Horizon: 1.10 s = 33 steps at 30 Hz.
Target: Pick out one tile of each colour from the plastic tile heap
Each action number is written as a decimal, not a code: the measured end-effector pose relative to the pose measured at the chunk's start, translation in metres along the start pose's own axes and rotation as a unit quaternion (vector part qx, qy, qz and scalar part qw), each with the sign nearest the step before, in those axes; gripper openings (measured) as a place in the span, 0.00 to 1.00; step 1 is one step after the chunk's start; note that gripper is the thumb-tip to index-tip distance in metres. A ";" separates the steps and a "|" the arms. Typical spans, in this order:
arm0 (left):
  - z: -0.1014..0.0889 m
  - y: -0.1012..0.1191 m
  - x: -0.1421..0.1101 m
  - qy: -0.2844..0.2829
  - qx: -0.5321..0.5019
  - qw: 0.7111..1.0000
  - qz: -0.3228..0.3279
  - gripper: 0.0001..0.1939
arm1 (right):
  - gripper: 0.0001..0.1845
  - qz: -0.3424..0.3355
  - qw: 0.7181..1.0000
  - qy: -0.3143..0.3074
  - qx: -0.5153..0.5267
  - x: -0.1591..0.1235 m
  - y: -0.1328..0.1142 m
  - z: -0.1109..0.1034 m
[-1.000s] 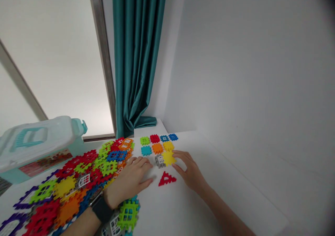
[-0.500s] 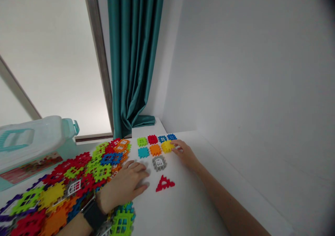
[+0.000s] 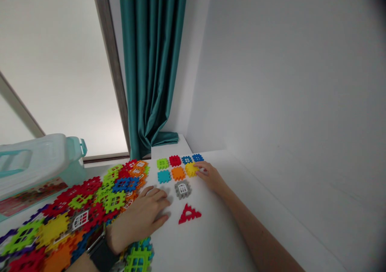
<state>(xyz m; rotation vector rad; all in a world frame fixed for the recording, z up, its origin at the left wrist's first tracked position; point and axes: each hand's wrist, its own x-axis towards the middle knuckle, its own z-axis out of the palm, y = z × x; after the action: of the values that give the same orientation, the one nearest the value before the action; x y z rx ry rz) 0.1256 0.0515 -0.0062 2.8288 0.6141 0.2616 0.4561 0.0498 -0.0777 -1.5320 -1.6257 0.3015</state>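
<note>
Head view: the right hand (image 3: 210, 176) has just slid the yellow waffle block (image 3: 190, 169) up against the orange block (image 3: 178, 173), fingertips pressing without pinching, while the left hand (image 3: 140, 211) lies spread beside the heaped blocks (image 3: 114, 201) at lower left.

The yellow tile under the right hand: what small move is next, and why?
Probably lift the right hand off the yellow tile: it already sits in line beside the orange tile. The grey tile and red triangle lie loose below that row, and may need the hand.

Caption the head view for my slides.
Right hand touches yellow plastic waffle block; left hand rests by a grey one.
</note>
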 end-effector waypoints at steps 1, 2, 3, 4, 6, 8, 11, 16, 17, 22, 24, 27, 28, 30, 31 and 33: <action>0.000 -0.001 0.000 0.001 -0.001 1.000 0.000 0.10 | 0.15 0.000 1.000 -0.001 0.001 0.000 0.000 0.000; 0.001 -0.001 0.000 0.001 -0.002 1.000 0.002 0.10 | 0.16 0.000 1.000 -0.002 0.001 0.001 0.001 0.001; 0.002 -0.002 0.000 0.001 -0.003 1.000 0.004 0.10 | 0.16 0.000 1.000 -0.003 0.002 0.001 0.001 0.001; 0.003 -0.003 0.000 0.002 -0.002 1.000 0.006 0.11 | 0.16 0.000 1.000 -0.003 0.003 0.001 0.001 0.001; 0.004 -0.004 0.000 0.003 -0.002 1.000 0.008 0.11 | 0.15 0.000 1.000 -0.004 0.005 0.000 0.001 0.001; 0.005 -0.004 0.000 0.004 0.001 1.000 0.009 0.11 | 0.15 -0.001 1.000 -0.003 0.006 0.000 0.001 0.001; 0.006 -0.005 -0.001 0.003 0.005 1.000 0.006 0.10 | 0.15 -0.004 1.000 0.000 0.007 -0.001 0.002 0.002; 0.010 -0.009 -0.001 0.004 0.008 1.000 0.008 0.13 | 0.15 -0.012 1.000 0.002 0.009 0.000 0.002 0.003; 0.011 -0.010 -0.002 0.008 0.009 1.000 0.010 0.14 | 0.15 -0.015 1.000 0.003 0.009 0.000 0.002 0.003; 0.010 -0.010 -0.002 0.019 0.010 1.000 0.016 0.13 | 0.15 -0.027 1.000 0.007 0.008 0.000 0.003 0.005; 0.009 -0.008 -0.001 0.017 0.009 1.000 0.014 0.13 | 0.14 -0.030 1.000 0.007 0.006 0.000 0.003 0.005; 0.007 -0.007 -0.001 0.013 0.009 1.000 0.009 0.13 | 0.14 -0.033 0.999 0.010 0.001 0.000 0.003 0.005; 0.007 -0.007 -0.001 0.011 0.009 1.000 0.006 0.13 | 0.14 -0.034 0.999 0.011 -0.001 0.000 0.003 0.005; 0.007 -0.006 0.000 0.006 0.010 1.000 0.004 0.14 | 0.14 -0.036 0.999 0.012 -0.005 0.000 0.002 0.005; 0.007 -0.006 0.000 0.005 0.011 1.000 0.004 0.14 | 0.14 -0.036 0.999 0.013 -0.007 0.000 0.002 0.005; 0.007 -0.007 0.000 0.009 0.011 1.000 0.005 0.14 | 0.15 -0.037 0.999 0.018 -0.013 -0.001 0.001 0.004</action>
<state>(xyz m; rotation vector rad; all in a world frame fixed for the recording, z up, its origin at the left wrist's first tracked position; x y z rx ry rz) 0.1242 0.0561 -0.0152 2.8539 0.6088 0.2831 0.4537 0.0507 -0.0813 -1.4857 -1.6594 0.2124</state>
